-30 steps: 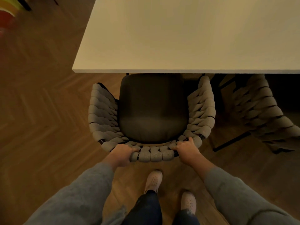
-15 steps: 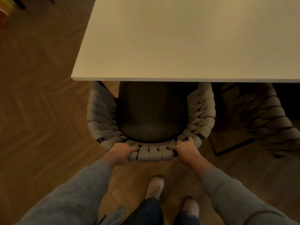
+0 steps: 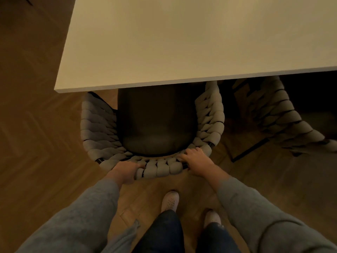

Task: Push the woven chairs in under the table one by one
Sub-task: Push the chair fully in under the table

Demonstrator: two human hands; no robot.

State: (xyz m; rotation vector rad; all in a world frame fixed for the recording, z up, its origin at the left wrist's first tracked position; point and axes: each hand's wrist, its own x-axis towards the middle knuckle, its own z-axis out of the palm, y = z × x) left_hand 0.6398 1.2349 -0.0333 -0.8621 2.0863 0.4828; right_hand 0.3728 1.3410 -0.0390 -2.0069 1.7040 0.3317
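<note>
fingers of left hand [image 3: 125, 171] and right hand [image 3: 197, 161] curl clamped over back rim of woven chair [image 3: 209, 115].

Table [image 3: 182, 42]: top runs out of frame at the upper and right edges. 
Woven chair [image 3: 209, 121]: front of the seat cushion [image 3: 156, 128] and both arm ends are hidden under the table edge; legs not visible. 
Second woven chair [image 3: 284, 125]: deep in shadow, partly under the table, cut by the right edge. 
Left grip [image 3: 125, 170]: fingers wrapped out of sight round the back rim. 
Right grip [image 3: 197, 161]: thumb hidden behind the rim. 
Sleeves [image 3: 82, 216]: cut off at the bottom edge. 
Dark shape [image 3: 27, 0] in the top left corner: cut off, unidentifiable.
</note>
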